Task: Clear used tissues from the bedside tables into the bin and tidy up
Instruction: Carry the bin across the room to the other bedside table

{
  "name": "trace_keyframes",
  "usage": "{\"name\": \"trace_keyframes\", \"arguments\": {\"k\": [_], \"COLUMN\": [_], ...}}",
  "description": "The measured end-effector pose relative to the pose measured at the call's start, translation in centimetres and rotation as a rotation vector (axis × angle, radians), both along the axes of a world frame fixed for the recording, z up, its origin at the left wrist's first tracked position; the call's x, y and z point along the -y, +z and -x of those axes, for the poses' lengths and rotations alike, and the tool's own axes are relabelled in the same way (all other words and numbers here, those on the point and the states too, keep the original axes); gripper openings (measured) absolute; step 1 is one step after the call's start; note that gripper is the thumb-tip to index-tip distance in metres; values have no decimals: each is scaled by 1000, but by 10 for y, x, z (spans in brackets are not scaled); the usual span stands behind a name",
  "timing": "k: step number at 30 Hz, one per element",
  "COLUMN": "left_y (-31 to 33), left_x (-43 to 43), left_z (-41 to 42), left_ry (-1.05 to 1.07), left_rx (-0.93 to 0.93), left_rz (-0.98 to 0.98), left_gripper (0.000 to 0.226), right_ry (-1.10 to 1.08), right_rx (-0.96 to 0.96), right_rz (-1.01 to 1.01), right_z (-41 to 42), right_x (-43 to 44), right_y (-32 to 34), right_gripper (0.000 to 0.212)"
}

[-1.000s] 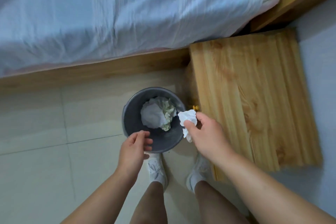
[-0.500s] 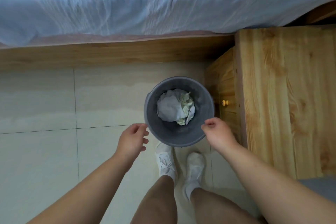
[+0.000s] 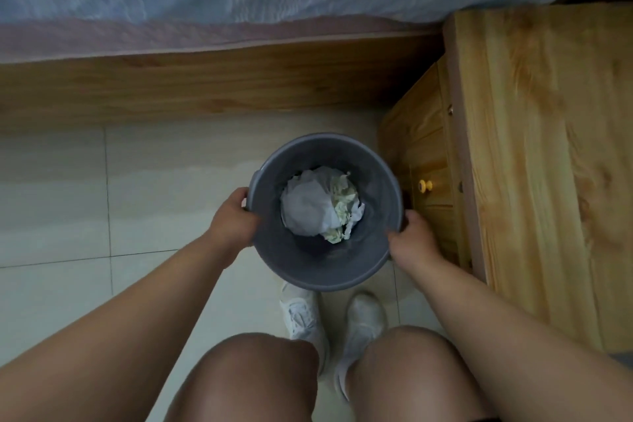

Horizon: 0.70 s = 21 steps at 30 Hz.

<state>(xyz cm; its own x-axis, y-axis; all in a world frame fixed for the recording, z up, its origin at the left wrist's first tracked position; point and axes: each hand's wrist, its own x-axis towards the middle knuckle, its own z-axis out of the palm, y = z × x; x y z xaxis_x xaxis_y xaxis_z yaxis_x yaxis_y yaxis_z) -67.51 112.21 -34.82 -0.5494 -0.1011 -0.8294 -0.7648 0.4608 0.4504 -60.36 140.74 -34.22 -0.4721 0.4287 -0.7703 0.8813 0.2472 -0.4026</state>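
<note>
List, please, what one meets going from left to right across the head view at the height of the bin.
floor tiles → left hand → tissues → right hand → bedside table

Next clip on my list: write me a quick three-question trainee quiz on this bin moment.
1. True or false: both hands grip the rim of the grey bin.
2. Which piece of furniture stands on the bin's right? A) chair B) wooden bedside table C) laundry basket
3. Fill in: the bin holds crumpled ____.

Key
1. True: the left hand and right hand clasp opposite sides of the rim.
2. B: the bedside table, with a yellow drawer knob.
3. Tissues, white and yellowish.
</note>
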Motion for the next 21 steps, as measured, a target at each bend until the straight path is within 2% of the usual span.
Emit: {"name": "trace_keyframes", "arguments": {"k": [3, 6, 9, 17, 21], "left_y": [31, 86, 159, 420, 507], "left_x": [8, 18, 24, 48, 73], "left_z": [-8, -25, -51, -127, -164], "left_ry": [84, 132, 232, 454, 565], "left_rx": [26, 17, 10, -74, -135], "left_rz": [-44, -55, -62, -194, -202], "left_gripper": [65, 57, 52, 54, 52], "right_ry": [62, 173, 236, 428, 483], "right_rx": [-71, -101, -133, -292, -320], "right_rz": [-17, -19, -14, 54, 133], "right_z": [-7, -15, -18, -22, -34], "right_x": [-1, -3, -2, 7, 35], "right_y": [25, 84, 165, 437, 525], "right_gripper": [22, 21, 23, 29, 25]}}
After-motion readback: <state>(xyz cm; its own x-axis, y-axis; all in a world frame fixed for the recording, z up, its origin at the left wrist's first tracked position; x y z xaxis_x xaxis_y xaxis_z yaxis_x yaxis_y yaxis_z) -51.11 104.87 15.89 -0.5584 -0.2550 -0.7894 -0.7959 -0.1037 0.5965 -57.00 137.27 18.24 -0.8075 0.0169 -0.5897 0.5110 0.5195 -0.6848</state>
